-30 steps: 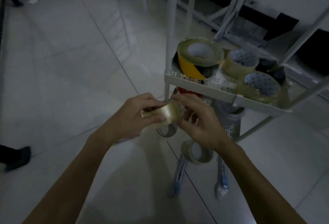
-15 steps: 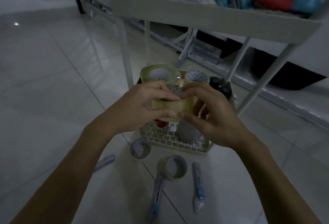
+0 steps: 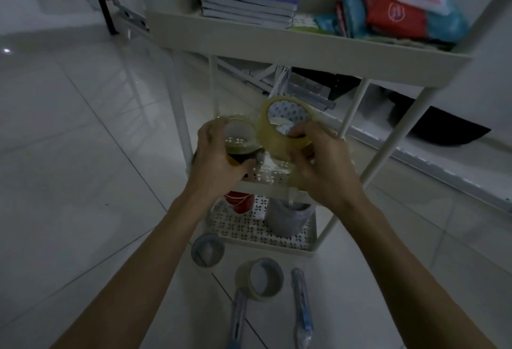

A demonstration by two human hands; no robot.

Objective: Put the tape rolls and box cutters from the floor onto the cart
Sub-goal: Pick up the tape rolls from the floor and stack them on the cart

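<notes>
A clear tape roll (image 3: 279,132) is held by the right hand (image 3: 318,165) over the cart's middle shelf (image 3: 266,186), and a yellow-black tape roll (image 3: 238,145) is gripped by the left hand (image 3: 216,157). Two tape rolls (image 3: 207,249) (image 3: 259,278) and two box cutters (image 3: 237,318) (image 3: 302,310) are left on the floor (image 3: 69,154).

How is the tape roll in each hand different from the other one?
The left hand grips a yellow-and-black roll; the right hand holds a clear yellowish roll. The clear roll is tilted so its patterned core shows, while the striped roll sits flatter, its hole facing up. The clear roll is held higher. Both are wide rings of tape over the cart's middle shelf.
</notes>
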